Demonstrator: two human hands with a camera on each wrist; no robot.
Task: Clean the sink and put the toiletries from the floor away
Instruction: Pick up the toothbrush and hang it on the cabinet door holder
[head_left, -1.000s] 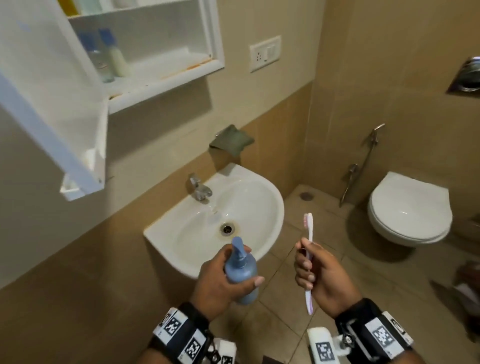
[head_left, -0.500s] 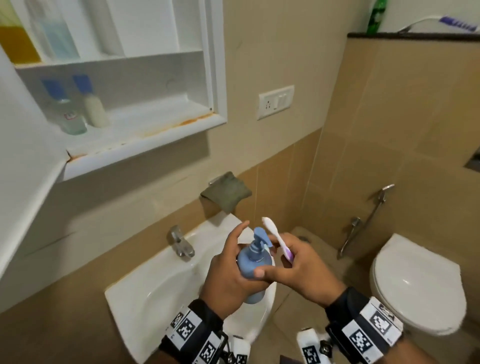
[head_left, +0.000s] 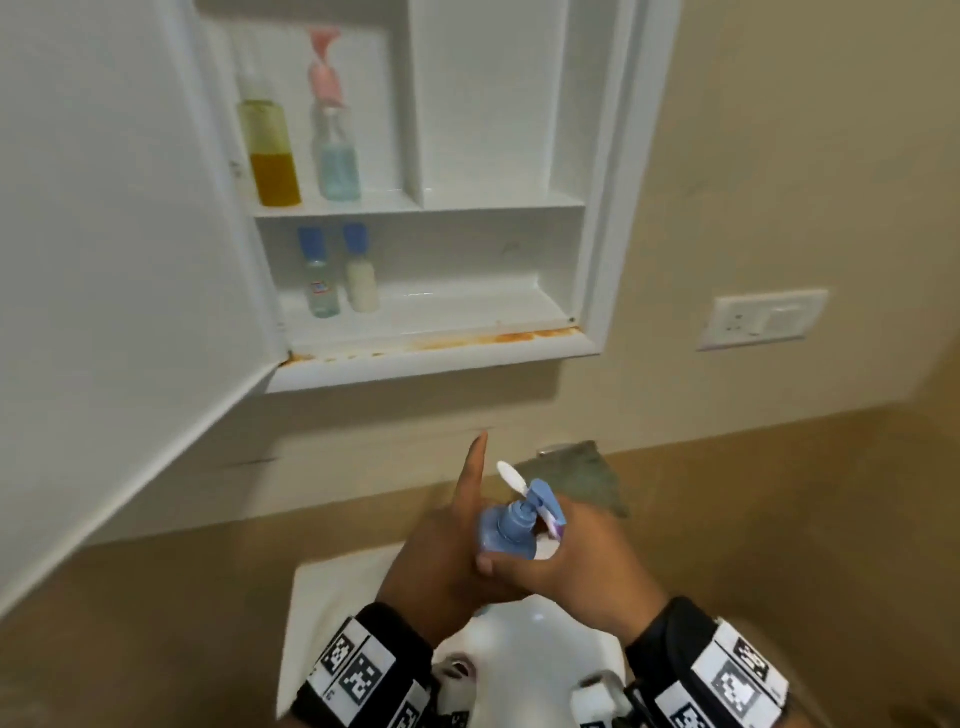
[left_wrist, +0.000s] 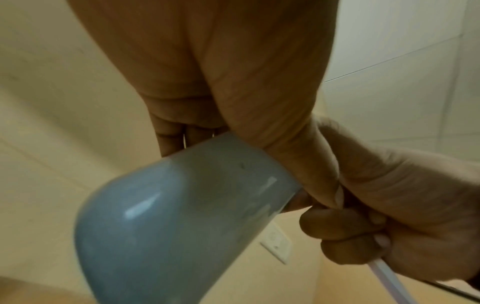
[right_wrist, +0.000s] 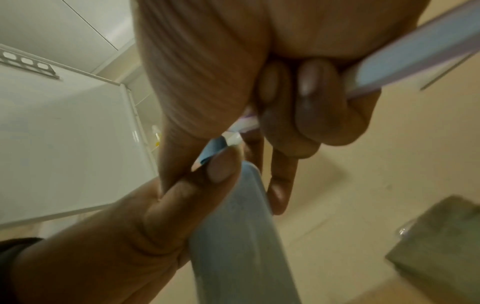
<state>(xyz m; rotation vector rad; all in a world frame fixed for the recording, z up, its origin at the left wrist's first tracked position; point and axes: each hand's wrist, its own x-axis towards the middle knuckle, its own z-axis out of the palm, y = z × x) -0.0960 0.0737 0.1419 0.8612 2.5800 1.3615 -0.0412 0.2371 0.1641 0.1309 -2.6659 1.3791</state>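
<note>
A blue pump bottle (head_left: 506, 535) is held upright over the sink in my left hand (head_left: 441, 551), thumb and lower fingers around its body, index finger pointing straight up. My right hand (head_left: 582, 556) grips a white and purple toothbrush (head_left: 511, 475), whose head sticks up behind the pump, and its thumb rests against the bottle. In the left wrist view the bottle's base (left_wrist: 182, 222) fills the lower middle, with the right hand (left_wrist: 389, 195) beside it. The right wrist view shows curled fingers on the toothbrush handle (right_wrist: 415, 61) and the bottle (right_wrist: 233, 236) below.
The white wall cabinet (head_left: 467, 317) stands open above, its door (head_left: 119, 260) swung out to the left. Several bottles stand at the left of both shelves. A green cloth (head_left: 587, 467) hangs on the wall behind the hands. The white sink (head_left: 332, 597) lies below. A wall socket (head_left: 758, 319) is at right.
The hands came together and rose. The right hand, apart a second ago, now touches the bottle with its thumb. My view has tilted up from the sink and floor to the open cabinet.
</note>
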